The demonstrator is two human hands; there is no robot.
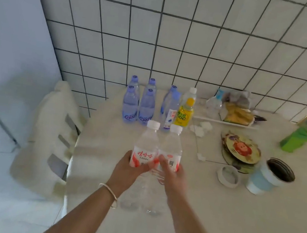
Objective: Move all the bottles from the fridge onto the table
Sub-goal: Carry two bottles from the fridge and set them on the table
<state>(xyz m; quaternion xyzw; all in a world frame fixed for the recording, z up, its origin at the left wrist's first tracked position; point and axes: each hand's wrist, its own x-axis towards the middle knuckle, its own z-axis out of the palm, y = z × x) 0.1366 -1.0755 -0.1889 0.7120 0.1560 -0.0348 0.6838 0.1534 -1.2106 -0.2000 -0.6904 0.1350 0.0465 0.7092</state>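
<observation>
Both hands hold clear white-capped bottles side by side over the near part of the pale table (212, 223). The left hand (131, 167) wraps around the red-labelled bottle (146, 147), and the right hand (170, 173) grips its twin (171, 150); the two bottles touch at the label. Their lower halves are blurred and half hidden behind the hands and wrists, so whether the bases rest on the table cannot be told. Against the tiled wall (180, 31) stand four blue-capped bottles (138, 102) in a tight square, two more slim bottles (170, 107) overlapping each other, and a yellow drink bottle (186, 111) with another white-capped one partly hidden behind it. To the right lie a cluttered tray (235, 116), stacked round mats (240, 150), a tape roll (228, 176) and a blue cup (270, 176). A covered chair (48, 131) stands left of the table.
</observation>
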